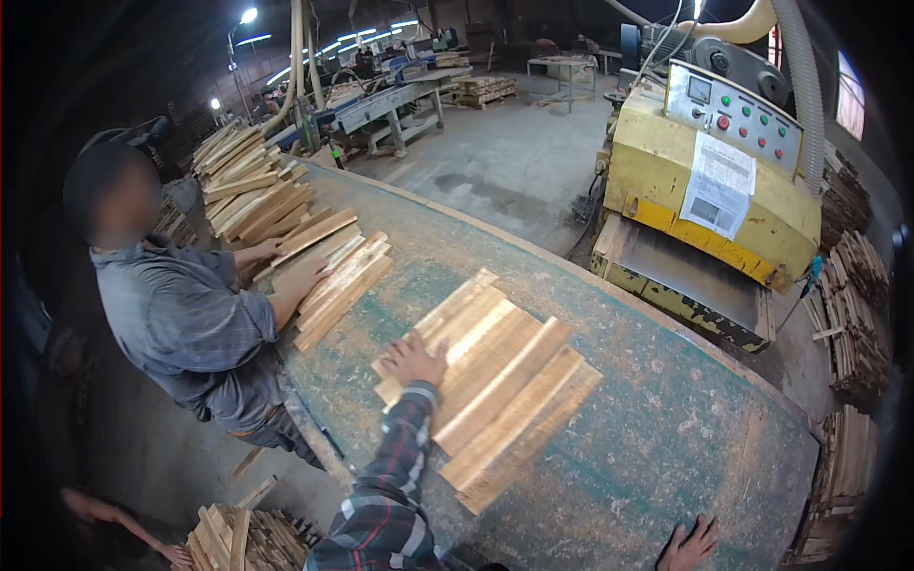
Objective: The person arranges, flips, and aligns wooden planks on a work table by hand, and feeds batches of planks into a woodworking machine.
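Observation:
Side by side on the green worktable [666, 419] lies a row of wooden slats [495, 362], slanting from upper right to lower left. My left hand [415, 360], in a plaid sleeve, rests on the slats at the row's left end, its fingers spread. At the near right edge of the table, my right hand [693, 544] touches the tabletop with fingers apart, holding nothing. Farther left, a co-worker [186, 295] in a grey shirt has both hands on another group of slats [347, 276].
Stacked wood [252, 181] covers the table's far left end. A yellow machine [714, 171] with a button panel stands beyond the far edge. More wood piles [847, 305] line the right. At lower left, another person's arm [124, 521] reaches beside a slat stack [238, 542].

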The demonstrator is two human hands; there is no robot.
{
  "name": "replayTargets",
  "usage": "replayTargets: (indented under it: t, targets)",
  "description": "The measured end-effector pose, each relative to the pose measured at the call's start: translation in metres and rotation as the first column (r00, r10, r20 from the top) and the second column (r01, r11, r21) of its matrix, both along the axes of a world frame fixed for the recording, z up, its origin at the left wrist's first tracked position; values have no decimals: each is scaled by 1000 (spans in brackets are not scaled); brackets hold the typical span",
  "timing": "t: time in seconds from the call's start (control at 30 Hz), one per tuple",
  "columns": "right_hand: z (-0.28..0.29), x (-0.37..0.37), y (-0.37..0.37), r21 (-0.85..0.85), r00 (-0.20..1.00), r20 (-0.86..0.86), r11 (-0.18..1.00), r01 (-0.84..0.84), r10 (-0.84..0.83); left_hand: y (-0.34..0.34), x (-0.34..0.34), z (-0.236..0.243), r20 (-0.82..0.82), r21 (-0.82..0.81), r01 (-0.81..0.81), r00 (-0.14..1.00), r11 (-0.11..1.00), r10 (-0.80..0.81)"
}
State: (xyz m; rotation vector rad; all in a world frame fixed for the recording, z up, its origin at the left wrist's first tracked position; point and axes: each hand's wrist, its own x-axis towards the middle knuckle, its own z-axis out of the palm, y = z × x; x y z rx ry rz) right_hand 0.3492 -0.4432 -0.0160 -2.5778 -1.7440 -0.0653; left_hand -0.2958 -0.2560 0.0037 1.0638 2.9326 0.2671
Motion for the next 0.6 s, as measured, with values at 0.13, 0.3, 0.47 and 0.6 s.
replayTargets:
  t: [0.13, 0.3, 0.47, 0.6]
  targets:
    - [13, -26, 2, 83, 980, -200, 996, 21, -4, -31, 84, 8, -20, 28, 34, 999, 999, -33]
    - [14, -134, -35, 314, 780, -550, 939, -138, 298, -79, 167, -5, -95, 107, 156, 985, 982, -146]
    - [51, -213, -61, 129, 800, -579, 987, -100, 157, -140, 234, -17, -146, 154, 366, 927, 918, -345]
    - [47, -209, -69, -18, 924, -373, 995, -102, 88, -167, 250, -17, -135, 189, 569, 822, 800, -553]
